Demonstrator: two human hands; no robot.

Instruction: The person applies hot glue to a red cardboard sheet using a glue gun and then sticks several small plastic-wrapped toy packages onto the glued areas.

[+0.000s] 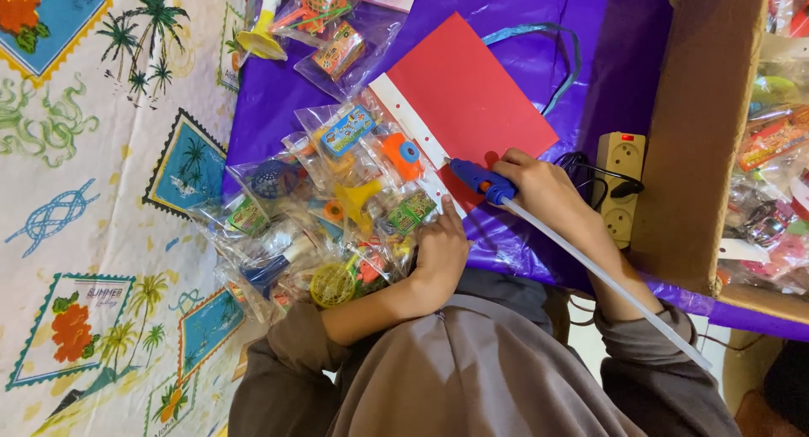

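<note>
i'm seeing the right hand (543, 188) closing around a blue glue gun (480, 181), its nozzle lying on the red card (468, 96); the fingers are hiding the trigger. a white glue stick (607, 277) is trailing back over the forearm. the left hand (440, 250) is pressing flat on a heap of clear toy packets (337, 209), fingers together, holding nothing; what's under the palm i cannot tell. a cream power strip (621, 188) is sitting beside a cardboard box (704, 125), whose wall is blocking its contents.
</note>
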